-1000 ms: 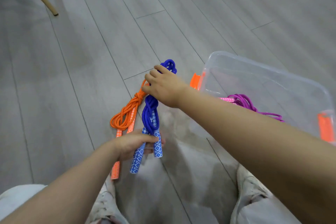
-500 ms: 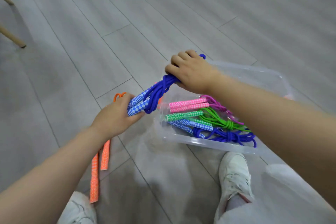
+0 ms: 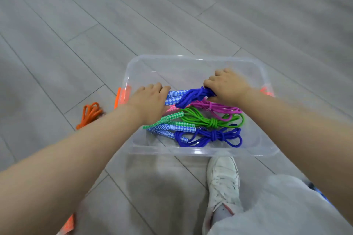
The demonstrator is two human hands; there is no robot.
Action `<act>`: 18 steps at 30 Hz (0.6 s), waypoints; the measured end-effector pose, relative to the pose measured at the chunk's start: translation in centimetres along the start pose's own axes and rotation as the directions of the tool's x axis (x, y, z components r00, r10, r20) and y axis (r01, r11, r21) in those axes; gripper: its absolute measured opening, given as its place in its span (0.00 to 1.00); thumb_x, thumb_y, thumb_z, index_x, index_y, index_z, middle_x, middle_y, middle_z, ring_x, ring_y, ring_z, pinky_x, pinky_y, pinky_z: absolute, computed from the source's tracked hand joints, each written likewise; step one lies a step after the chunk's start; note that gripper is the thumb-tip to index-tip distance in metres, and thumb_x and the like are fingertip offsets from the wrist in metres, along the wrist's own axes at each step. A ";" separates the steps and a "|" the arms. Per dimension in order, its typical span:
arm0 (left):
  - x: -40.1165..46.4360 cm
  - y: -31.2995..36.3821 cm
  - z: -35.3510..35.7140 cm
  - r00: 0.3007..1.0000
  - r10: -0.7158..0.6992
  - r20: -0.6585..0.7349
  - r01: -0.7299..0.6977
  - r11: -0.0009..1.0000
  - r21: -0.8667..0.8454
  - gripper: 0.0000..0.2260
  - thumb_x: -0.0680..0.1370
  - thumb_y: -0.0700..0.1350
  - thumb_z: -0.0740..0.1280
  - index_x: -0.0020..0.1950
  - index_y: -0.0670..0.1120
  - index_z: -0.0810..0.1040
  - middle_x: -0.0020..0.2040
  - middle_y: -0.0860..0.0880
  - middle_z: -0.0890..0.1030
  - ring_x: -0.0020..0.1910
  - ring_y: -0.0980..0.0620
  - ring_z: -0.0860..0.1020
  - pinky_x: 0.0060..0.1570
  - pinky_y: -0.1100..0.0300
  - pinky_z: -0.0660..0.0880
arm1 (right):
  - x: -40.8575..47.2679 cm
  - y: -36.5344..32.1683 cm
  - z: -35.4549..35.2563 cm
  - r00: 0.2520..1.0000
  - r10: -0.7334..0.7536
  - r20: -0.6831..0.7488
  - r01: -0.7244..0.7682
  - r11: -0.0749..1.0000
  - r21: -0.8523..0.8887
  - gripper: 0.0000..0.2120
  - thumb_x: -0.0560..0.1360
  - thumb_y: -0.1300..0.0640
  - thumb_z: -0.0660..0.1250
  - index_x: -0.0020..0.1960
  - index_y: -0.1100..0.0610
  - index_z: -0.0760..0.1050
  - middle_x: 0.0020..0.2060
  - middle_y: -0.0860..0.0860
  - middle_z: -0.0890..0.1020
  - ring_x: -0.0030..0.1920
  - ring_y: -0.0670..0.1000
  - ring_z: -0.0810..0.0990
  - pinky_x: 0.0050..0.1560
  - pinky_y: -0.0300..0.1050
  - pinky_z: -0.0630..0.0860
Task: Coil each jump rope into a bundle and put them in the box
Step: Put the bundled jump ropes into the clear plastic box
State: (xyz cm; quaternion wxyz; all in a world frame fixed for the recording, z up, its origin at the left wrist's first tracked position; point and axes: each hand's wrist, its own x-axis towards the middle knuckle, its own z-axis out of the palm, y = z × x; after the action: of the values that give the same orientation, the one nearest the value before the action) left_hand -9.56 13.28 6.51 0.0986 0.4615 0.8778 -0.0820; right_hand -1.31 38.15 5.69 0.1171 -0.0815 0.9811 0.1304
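Head view: the left hand (image 3: 148,101) grips the handles and the right hand (image 3: 227,87) the cord of a coiled blue jump rope (image 3: 188,96), held lengthwise left-to-right inside the clear plastic box (image 3: 191,151).

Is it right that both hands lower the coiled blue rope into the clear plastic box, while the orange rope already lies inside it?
Not quite. In the head view the orange rope lies on the grey floor, outside the clear plastic box. The rest holds: left hand and right hand hold the coiled blue rope.
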 end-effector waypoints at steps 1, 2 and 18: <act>0.8 0.5 0.8 0.999 -0.025 0.035 0.025 1.000 0.004 0.27 0.80 0.56 0.56 0.76 0.45 0.55 0.68 0.43 0.66 0.66 0.42 0.68 0.63 0.49 0.65 | -0.1 0.1 0.6 0.999 0.031 0.025 -0.032 0.998 0.051 0.21 0.76 0.41 0.63 0.61 0.54 0.71 0.55 0.53 0.78 0.56 0.58 0.75 0.49 0.50 0.68; 1.4 0.8 1.5 0.997 -0.053 0.056 0.053 0.999 -0.009 0.27 0.80 0.55 0.57 0.76 0.46 0.55 0.68 0.43 0.66 0.66 0.42 0.67 0.63 0.49 0.64 | -0.2 0.2 1.0 0.996 0.076 0.044 -0.080 0.990 0.112 0.20 0.76 0.43 0.63 0.61 0.55 0.70 0.55 0.54 0.76 0.54 0.58 0.76 0.44 0.50 0.68; 4.9 1.1 9.2 0.939 -0.330 0.097 0.344 0.898 -0.274 0.33 0.73 0.41 0.66 0.76 0.49 0.58 0.73 0.42 0.60 0.74 0.40 0.55 0.73 0.48 0.53 | 0.0 -2.2 7.4 0.953 0.215 0.215 -0.294 0.836 0.463 0.19 0.75 0.66 0.60 0.65 0.60 0.65 0.61 0.59 0.69 0.49 0.62 0.78 0.47 0.57 0.77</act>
State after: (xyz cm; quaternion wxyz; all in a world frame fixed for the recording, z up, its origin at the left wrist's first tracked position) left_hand -10.46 15.63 -3.64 0.1699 0.2812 0.9443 0.0191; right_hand 0.64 38.09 -1.82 0.1909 0.0926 0.9719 -0.1022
